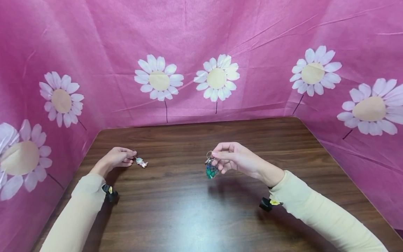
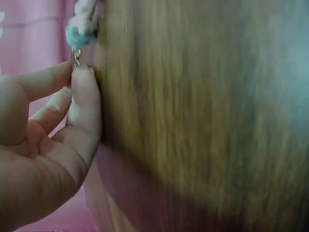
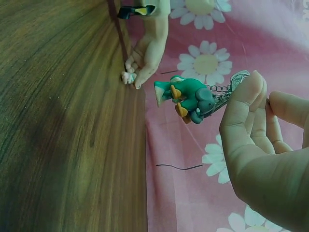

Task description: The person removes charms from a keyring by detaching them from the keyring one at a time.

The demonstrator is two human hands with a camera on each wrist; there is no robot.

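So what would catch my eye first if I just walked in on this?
Probably the bright pink daisy-print backdrop walling in the dark wooden table. Then the right hand, lifted above the table's middle, dangling a green figure keychain, and the left hand pinching a small pale keychain near the left edge.

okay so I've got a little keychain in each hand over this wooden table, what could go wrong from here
1. The right hand only pinches the green keychain by its ring, so the dangling figure could swing and slip free onto the table.
2. The left hand holds the small pale keychain at its very end with fingertips; that light grip may let it drop or drag across the wood.
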